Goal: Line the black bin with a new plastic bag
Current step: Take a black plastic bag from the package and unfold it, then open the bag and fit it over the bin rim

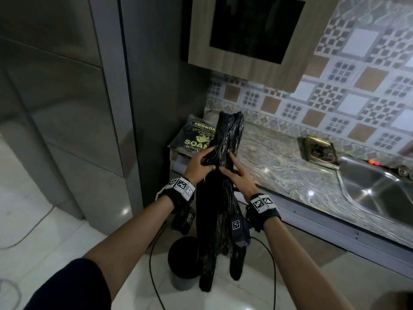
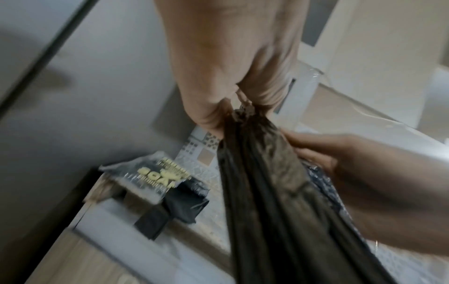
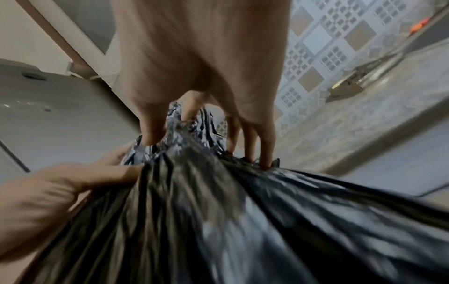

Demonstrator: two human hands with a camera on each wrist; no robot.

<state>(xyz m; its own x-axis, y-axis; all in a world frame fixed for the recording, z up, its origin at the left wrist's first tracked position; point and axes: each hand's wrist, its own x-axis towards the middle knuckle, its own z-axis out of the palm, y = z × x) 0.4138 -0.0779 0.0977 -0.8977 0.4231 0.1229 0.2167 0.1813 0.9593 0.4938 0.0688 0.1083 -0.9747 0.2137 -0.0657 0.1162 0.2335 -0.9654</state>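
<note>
I hold a long, crumpled black plastic bag (image 1: 225,139) upright in front of me; its lower end hangs down to the floor. My left hand (image 1: 207,161) grips the bag's gathered folds from the left, and in the left wrist view the left hand (image 2: 233,107) pinches the bunched plastic bag (image 2: 262,173). My right hand (image 1: 228,163) pinches the bag from the right, thumb and fingers spread over the bag (image 3: 194,182) in the right wrist view. The round black bin (image 1: 181,253) stands on the white floor below, partly hidden behind the hanging bag.
A printed pack of bags (image 1: 196,135) lies on the corner of the marble counter (image 1: 279,162). A steel sink (image 1: 380,193) and a gold tray (image 1: 319,151) are to the right. A tall grey fridge (image 1: 67,108) stands on the left. Black cables (image 1: 154,265) loop around the bin.
</note>
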